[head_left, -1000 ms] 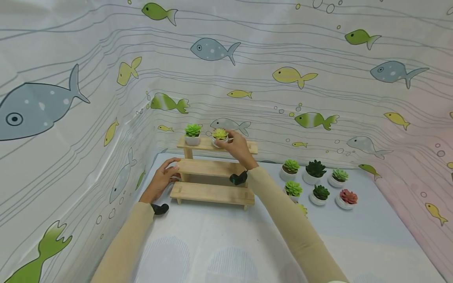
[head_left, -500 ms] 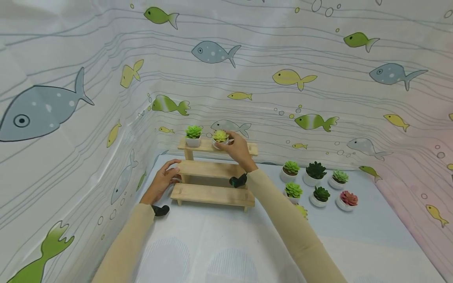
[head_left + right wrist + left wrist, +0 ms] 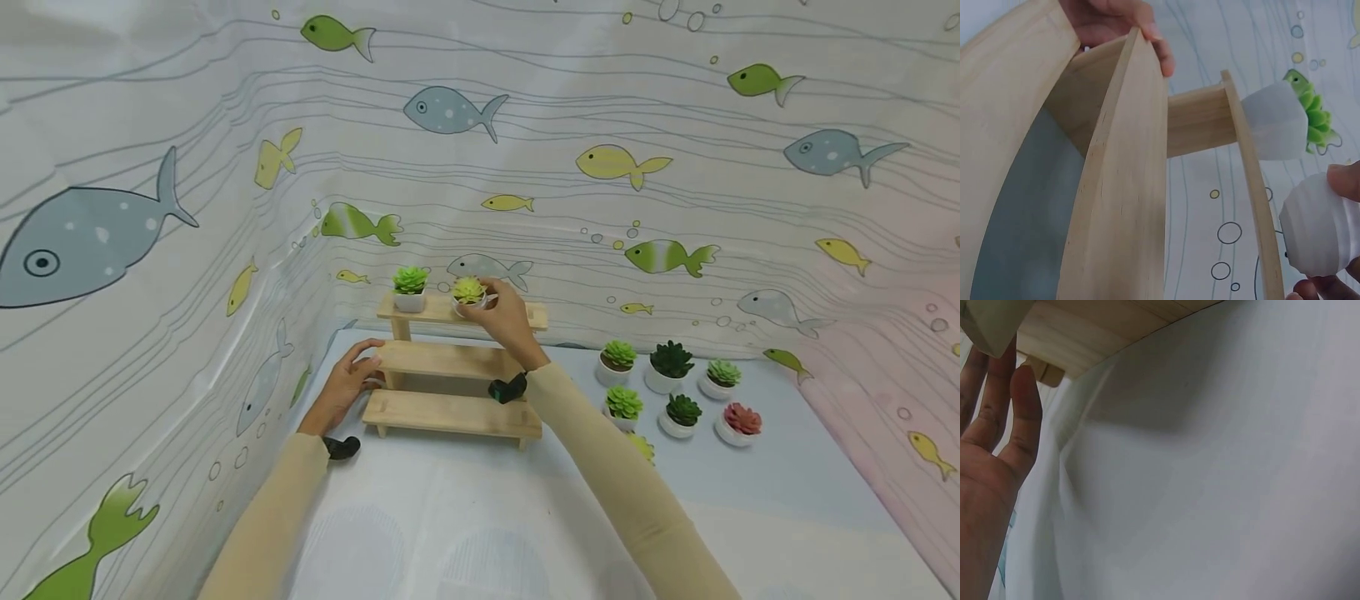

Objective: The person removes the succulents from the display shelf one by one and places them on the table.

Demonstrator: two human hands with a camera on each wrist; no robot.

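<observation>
A three-tier wooden plant stand [image 3: 450, 415] stands at the back left of the table. My left hand [image 3: 343, 385] holds the left end of its middle board [image 3: 1124, 169], fingers over the edge. At the top board [image 3: 438, 310], my right hand [image 3: 512, 321] grips a small potted succulent [image 3: 468, 290], yellow-green in a round ribbed white pot [image 3: 1313, 226], between thumb and fingers. The pot's base is close to the board. Left of it, a bright green succulent [image 3: 409, 287] in a squarish white pot sits on the same board.
To the right on the table [image 3: 750, 500] stand several more potted succulents, among them a dark green one [image 3: 670, 362], a red one [image 3: 740, 421] and a yellow one [image 3: 641, 448] partly behind my right sleeve. Fish-printed cloth walls [image 3: 555, 225] rise at the back and sides.
The yellow-green succulent and my right hand have shifted very slightly right along the top board. My left hand keeps its place on the stand.
</observation>
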